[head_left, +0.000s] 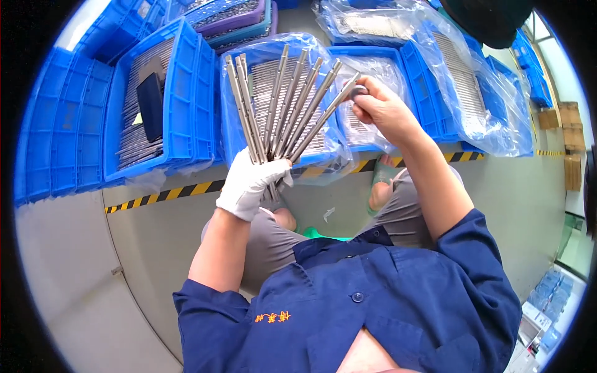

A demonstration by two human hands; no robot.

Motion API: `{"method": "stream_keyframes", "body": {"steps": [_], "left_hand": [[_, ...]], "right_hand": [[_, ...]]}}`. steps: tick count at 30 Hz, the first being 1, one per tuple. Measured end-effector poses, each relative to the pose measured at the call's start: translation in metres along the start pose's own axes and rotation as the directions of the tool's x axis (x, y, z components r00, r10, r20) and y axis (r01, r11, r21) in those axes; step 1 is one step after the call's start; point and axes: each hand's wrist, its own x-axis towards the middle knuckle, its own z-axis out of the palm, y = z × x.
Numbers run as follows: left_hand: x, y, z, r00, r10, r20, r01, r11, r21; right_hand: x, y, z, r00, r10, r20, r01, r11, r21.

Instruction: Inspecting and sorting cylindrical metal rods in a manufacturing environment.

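My left hand (252, 180), in a white glove, is closed round the lower ends of several slim metal rods (287, 102). Their upper ends fan out, and stepped, narrower tips show on some. My bare right hand (385, 109) pinches a small dark round piece (359, 92) between thumb and fingers. That piece is beside the tip of the rightmost rod; whether it touches the rod I cannot tell. Beneath the fan, a blue crate (227, 133) lined with clear plastic holds rows of similar rods.
To the left, a blue crate (180, 93) holds rods and a dark flat object (150, 107). More plastic-lined crates stand to the right, one full of rods (460, 81). Purple and teal trays (239, 22) are stacked behind. Yellow-black tape (177, 194) marks the floor before my feet.
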Motion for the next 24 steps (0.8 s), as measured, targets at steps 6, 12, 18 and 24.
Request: {"method": "stream_keyframes", "body": {"steps": [6,12,18,24], "left_hand": [[-0.001,-0.004,0.003,1.0,-0.018,-0.004,0.018,0.999,0.038],[0.0,-0.002,0.003,1.0,-0.022,0.005,0.021,0.998,0.059],[0.001,-0.002,0.004,1.0,-0.003,0.009,0.002,0.998,0.056],[-0.001,-0.002,0.009,0.999,-0.008,-0.039,0.01,0.999,0.046]], "right_hand": [[0.002,-0.008,-0.009,0.983,-0.182,-0.012,0.173,0.908,0.382],[-0.007,-0.01,0.0,0.957,-0.287,0.036,0.26,0.907,0.331],[-0.008,-0.012,0.003,0.949,-0.311,-0.046,0.311,0.908,0.279],[-0.009,-0.006,0.014,0.842,-0.508,-0.183,0.485,0.86,-0.158]]}}
